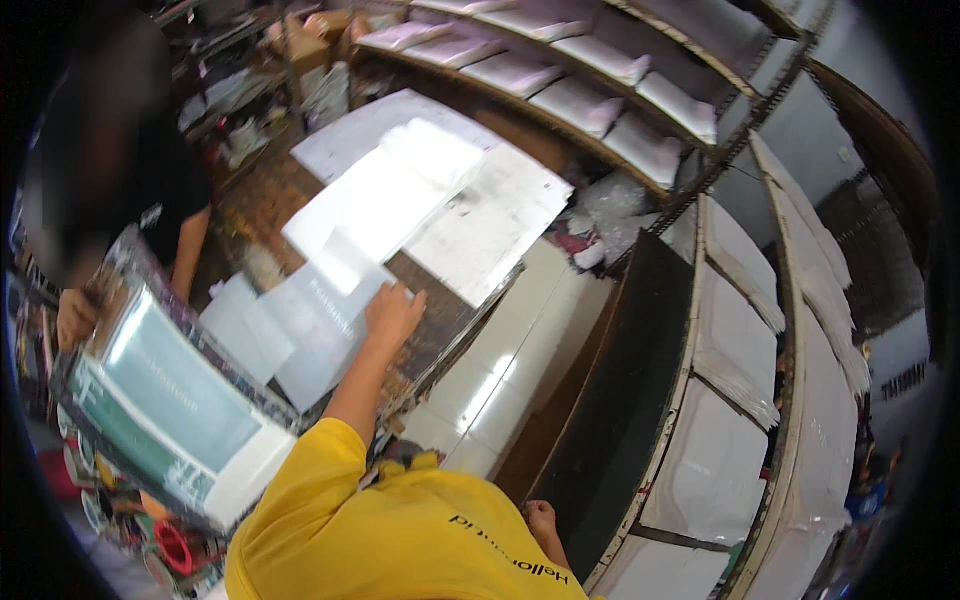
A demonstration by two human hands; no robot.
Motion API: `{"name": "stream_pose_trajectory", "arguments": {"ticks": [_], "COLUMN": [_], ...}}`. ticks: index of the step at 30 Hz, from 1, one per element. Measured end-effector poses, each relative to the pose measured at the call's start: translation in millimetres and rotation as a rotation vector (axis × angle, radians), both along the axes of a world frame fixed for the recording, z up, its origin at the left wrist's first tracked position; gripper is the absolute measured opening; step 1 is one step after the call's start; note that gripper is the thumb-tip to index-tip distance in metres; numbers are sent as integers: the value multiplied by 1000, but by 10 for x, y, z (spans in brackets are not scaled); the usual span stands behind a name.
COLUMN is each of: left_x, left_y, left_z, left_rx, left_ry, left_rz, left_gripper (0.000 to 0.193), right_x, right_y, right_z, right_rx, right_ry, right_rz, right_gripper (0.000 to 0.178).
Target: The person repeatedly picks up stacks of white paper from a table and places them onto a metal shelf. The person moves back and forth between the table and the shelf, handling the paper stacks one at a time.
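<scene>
My left hand [393,314] reaches across to the left, its fingers closed on the edge of a translucent plastic bag [318,335] with pale print. Another thin translucent sheet [243,325] lies beside it, close to a tilted screen-printing frame [185,385] with a green-and-blue mesh. At the frame's far left side is a co-worker's hand [76,318]. Beyond my left hand, a stack of white plastic bags [385,195] rests on a white board [490,225]. My right hand [540,518] hangs low by a long black panel [625,350], fingers curled with nothing visible in them.
A worn wooden table [262,205] carries the board. Racks of white sheets stand at the back [600,90] and right [735,370]. A co-worker [110,170] in dark clothes stands at the left. Tubs and a red ring-shaped thing [172,545] sit below the frame. Clear plastic [615,205] lies near the back rack.
</scene>
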State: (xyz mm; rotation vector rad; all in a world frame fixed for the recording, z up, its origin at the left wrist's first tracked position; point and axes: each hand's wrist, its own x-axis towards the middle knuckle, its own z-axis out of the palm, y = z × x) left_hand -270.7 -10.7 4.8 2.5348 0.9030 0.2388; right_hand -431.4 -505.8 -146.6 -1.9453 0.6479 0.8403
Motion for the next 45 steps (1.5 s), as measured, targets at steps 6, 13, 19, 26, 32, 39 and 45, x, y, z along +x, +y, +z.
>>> {"name": "stream_pose_trajectory", "arguments": {"ticks": [6,13,19,26,32,39,45], "left_x": [284,292,33,-242,-151,-560,-952], "left_y": [287,134,-958,-1667,-1871,-2487,-2443], "left_z": [-180,-315,363,761,820,1380,1297], "left_rx": [-101,-154,-638,-765,-758,-863,-800], "left_ry": [247,9,-192,-148,-255,-626,-771], "left_rz": [17,-192,-643,-1013,-1012,-1097,-1013], "left_gripper": [48,38,29,24,26,27,24], "right_x": [3,146,1137,1997,2537,2875,1718], "right_y": [-72,209,1090,1547,1470,967,-438], "right_z": [-102,159,1188,1986,2295,4257,6197], "right_rx": [16,157,572,711,186,-558,-763], "right_ry": [73,-68,-284,-511,-969,-958,-967], "right_rz": [-60,-113,-26,235,498,914,683], "right_gripper": [17,20,24,27,22,31,28]}}
